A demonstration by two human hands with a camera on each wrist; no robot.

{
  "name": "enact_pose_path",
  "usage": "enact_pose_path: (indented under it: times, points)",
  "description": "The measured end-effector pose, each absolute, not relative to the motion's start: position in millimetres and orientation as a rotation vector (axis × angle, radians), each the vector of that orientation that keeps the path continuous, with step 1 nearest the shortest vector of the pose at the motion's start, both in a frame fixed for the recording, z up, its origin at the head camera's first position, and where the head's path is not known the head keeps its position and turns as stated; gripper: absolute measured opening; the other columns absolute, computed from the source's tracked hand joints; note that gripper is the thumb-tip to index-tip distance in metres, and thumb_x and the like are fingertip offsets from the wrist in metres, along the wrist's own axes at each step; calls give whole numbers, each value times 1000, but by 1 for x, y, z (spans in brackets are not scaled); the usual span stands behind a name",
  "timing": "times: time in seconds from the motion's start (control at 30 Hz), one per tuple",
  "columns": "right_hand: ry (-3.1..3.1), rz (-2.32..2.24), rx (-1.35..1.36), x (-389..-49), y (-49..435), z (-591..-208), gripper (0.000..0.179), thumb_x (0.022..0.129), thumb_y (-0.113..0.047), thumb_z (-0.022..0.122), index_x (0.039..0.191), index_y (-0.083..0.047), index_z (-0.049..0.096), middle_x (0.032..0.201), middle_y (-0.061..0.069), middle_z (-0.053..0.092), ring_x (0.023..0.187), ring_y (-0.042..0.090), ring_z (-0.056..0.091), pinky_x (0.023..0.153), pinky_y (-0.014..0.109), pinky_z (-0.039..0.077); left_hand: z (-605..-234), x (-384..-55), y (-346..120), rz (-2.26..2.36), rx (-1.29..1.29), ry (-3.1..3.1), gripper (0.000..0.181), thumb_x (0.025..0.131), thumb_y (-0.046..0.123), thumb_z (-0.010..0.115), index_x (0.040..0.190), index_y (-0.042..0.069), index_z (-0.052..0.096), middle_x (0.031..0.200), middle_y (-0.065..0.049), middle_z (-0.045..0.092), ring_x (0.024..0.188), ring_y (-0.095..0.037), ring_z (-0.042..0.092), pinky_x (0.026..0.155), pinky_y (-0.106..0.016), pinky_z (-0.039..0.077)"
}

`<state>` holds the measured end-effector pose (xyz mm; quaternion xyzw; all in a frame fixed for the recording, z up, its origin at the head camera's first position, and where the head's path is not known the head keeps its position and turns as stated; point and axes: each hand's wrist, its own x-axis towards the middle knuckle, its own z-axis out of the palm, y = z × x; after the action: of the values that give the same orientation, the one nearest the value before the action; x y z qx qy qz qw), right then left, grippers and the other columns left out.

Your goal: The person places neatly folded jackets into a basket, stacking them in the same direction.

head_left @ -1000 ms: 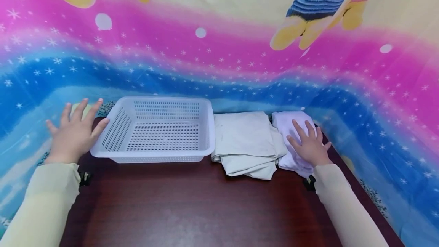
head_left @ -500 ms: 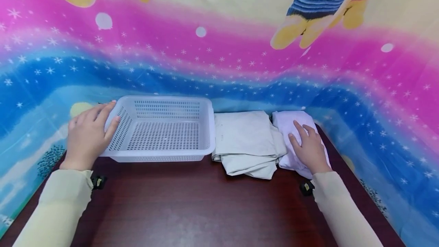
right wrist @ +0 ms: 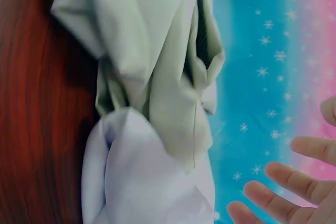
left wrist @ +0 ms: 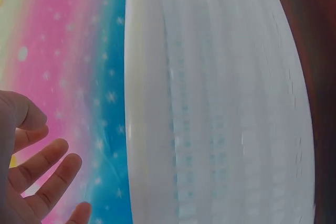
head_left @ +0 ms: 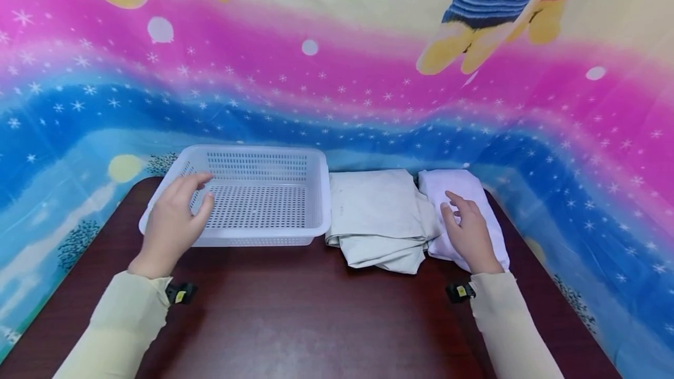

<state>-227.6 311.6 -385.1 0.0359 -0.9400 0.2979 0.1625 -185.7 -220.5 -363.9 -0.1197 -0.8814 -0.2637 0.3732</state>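
A white perforated plastic basket (head_left: 258, 206) stands at the back left of the table. My left hand (head_left: 174, 218) hovers over its left side, fingers loosely bent and holding nothing; the left wrist view shows the hand apart from the basket wall (left wrist: 226, 103). Right of the basket lies a folded off-white cloth (head_left: 374, 206), its layers loose at the front. A folded pale lilac cloth (head_left: 455, 183) lies beside it at the far right. My right hand (head_left: 471, 235) is above the lilac cloth, its relaxed fingers holding nothing; in the right wrist view the fingers (right wrist: 283, 198) are apart from both cloths.
The dark reddish-brown table (head_left: 316, 320) extends in front of the basket and cloths. A colourful printed curtain (head_left: 337, 92) hangs close behind them and along both sides. Dark camera mounts (head_left: 181, 293) sit at both wrists.
My left hand has moved right, from beside the basket to over its left part, and its spread fingers have relaxed. My right hand has shifted slightly left and nearer, its fingers drawn closer together.
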Motion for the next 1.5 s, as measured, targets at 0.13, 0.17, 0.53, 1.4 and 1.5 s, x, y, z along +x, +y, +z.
enact_pose_path:
  times: [0.13,0.17,0.53,1.4,1.5]
  points:
    - [-2660,897,90,-226,304,-384,56,110,-40,37,152,-3,44,130,29,54,113,46,56,96,64,45,-368,-182,-205,-797,-320,-2233,33,93,3,64,126,-1,64,118,-20,65,107,-37,61,92,-57,49]
    - [-2663,902,84,-226,303,-383,56,110,-40,36,152,-3,44,129,29,55,113,46,56,96,64,45,-370,-181,-201,-825,-321,-2227,32,93,3,64,125,-1,64,117,-20,66,107,-36,62,92,-56,49]
    - [-2763,988,-2,-219,290,-375,61,109,-44,36,153,-3,42,129,31,57,111,47,59,96,62,44,-376,-171,-160,-1097,-340,-2207,28,96,4,63,124,2,63,117,-13,67,107,-27,63,90,-31,52]
    - [-2960,1118,-117,-206,277,-394,67,107,-48,41,157,-5,30,113,23,61,86,28,64,79,45,54,-399,-153,-85,-1391,-566,-2262,25,94,-1,64,118,6,66,109,-7,70,98,-18,67,77,-33,59]
    - [-2971,1153,-102,-204,277,-395,65,107,-45,44,157,-5,30,107,21,62,83,26,64,73,39,55,-402,-152,-75,-1430,-619,-2263,24,95,0,64,118,5,66,108,-6,69,98,-17,67,77,-31,59]
